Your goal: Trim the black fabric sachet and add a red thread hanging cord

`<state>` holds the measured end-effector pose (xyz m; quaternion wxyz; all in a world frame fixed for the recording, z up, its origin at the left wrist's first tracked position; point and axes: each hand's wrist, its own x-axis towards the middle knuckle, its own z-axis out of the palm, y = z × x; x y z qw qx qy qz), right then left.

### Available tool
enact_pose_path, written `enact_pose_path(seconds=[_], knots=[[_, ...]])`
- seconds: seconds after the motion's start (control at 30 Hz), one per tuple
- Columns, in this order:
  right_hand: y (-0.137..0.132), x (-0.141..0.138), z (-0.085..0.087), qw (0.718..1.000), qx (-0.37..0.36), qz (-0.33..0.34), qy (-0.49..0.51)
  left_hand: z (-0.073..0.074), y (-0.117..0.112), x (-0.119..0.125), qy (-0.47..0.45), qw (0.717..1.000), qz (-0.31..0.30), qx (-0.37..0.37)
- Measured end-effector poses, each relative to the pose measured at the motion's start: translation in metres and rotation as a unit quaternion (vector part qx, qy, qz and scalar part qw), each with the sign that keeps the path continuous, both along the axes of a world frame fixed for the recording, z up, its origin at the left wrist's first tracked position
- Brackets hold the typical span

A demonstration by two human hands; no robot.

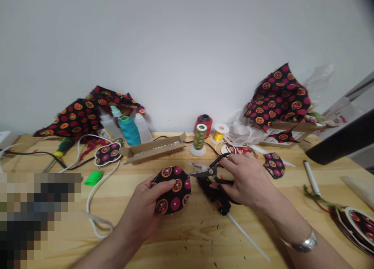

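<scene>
On the wooden workbench, the left hand curls its fingers firmly over a round patterned fabric piece; the right hand closes around black-handled scissors, just above a hot glue gun.

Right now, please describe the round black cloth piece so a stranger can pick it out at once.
On the wooden table, find the person's left hand near the middle. Under its fingers sits a round black cloth piece with red and orange circles. Unlike the matching cut pieces lying nearby, it is held.
</scene>
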<state>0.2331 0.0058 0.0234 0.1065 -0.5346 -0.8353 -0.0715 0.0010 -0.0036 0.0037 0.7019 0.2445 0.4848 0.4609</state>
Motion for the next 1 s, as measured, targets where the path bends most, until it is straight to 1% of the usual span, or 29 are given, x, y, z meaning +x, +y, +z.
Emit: enact_pose_path(seconds=[0.33, 0.5, 0.67, 0.77, 0.83, 0.9, 0.97, 1.0], knots=[[0.002, 0.002, 0.001, 1.0, -0.014, 0.0, -0.014, 0.0, -0.001, 0.0, 0.002, 1.0, -0.007, 0.003], [0.003, 0.003, 0.001, 1.0, -0.006, 0.01, -0.019, 0.0, -0.001, 0.0, -0.001, 1.0, -0.014, 0.002], [0.004, 0.006, 0.0, 1.0, 0.005, 0.028, 0.001, -0.002, -0.001, 0.0, -0.005, 1.0, -0.014, 0.002], [0.004, 0.008, 0.001, 0.999, -0.004, 0.03, 0.018, -0.002, -0.001, -0.001, -0.002, 1.0, -0.018, 0.004], [0.003, 0.006, 0.001, 0.997, -0.029, 0.036, 0.057, -0.001, -0.002, 0.0, 0.0, 1.0, -0.017, 0.004], [0.002, 0.0, -0.002, 0.988, -0.069, 0.034, 0.131, 0.0, -0.003, 0.001, 0.002, 1.0, -0.015, 0.0], [0.0, -0.01, -0.007, 0.964, -0.12, 0.007, 0.236, 0.002, -0.004, 0.003, 0.002, 1.0, -0.021, -0.006], [-0.002, -0.016, -0.011, 0.943, -0.149, -0.012, 0.297, 0.002, -0.006, 0.004, 0.001, 1.0, -0.028, -0.008]])
